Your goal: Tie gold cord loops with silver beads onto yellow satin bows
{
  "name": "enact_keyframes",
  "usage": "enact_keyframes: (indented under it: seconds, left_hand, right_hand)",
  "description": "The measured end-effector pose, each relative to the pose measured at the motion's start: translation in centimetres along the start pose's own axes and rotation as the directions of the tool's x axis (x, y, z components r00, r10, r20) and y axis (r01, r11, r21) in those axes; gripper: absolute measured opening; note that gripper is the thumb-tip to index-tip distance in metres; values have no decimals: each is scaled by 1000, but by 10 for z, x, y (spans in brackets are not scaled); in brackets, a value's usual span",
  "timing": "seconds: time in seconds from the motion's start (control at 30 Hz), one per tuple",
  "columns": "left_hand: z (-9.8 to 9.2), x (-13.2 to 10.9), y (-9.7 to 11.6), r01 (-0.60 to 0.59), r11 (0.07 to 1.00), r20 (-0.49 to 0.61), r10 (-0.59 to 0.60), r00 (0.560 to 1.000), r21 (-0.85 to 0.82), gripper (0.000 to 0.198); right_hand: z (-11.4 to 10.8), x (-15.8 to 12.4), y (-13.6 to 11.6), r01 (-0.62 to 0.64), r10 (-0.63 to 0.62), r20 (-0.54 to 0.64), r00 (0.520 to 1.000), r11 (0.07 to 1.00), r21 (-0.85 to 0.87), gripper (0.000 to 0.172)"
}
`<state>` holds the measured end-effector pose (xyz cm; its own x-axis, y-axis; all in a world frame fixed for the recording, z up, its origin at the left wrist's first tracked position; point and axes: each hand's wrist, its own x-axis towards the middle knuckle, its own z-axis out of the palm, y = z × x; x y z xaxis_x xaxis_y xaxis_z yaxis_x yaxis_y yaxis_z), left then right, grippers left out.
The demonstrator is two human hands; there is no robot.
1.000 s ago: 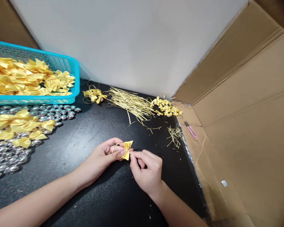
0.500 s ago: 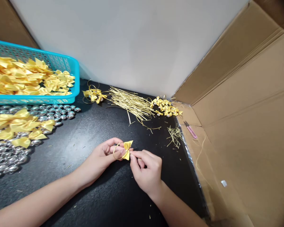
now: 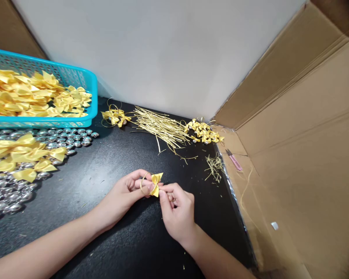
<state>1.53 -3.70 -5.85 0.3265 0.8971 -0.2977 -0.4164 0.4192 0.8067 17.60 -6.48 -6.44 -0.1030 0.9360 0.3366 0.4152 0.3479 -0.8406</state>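
My left hand [image 3: 126, 190] pinches a small yellow satin bow [image 3: 156, 185] between thumb and fingers, just above the black table. A thin gold cord [image 3: 142, 184] stands out from the bow as a round loop over the left fingers. Against the bow's right side, my right hand [image 3: 178, 209] is closed, thumb and forefinger pressed together. What those fingertips grip is hidden; the other right fingers are curled in.
A turquoise basket [image 3: 93, 97] of yellow bows stands at the back left. Silver beads [image 3: 6, 193] and loose bows lie before it. Behind are cut gold cords [image 3: 163, 126] and finished bow clusters [image 3: 205, 131]. Pink snips [image 3: 234, 160] rest on cardboard at right.
My right hand has shifted slightly left, and its curled fingers have moved a little. The left hand and the bow have hardly moved.
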Motion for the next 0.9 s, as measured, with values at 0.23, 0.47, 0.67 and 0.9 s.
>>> enact_keyframes:
  seconds: [0.23,0.47,0.67,0.9]
  left_hand:
    - [-4,0,-4,-14,1000,-2,14,1000,15,34]
    - [-4,1,-4,-11,999,9,11,1000,35,32]
    - [-3,-1,-2,7,999,-12,-7,1000,40,32]
    - [-2,-1,-5,-62,994,5,62,998,93,27]
  right_hand:
    - [0,3,-2,20,-20,-13,1000,1000,-10,13]
    - [0,1,-1,13,-13,-19,1000,1000,-12,13]
    - [0,0,0,-27,27,6,1000,999,37,11]
    - [0,0,0,-58,56,24,998,994,94,10]
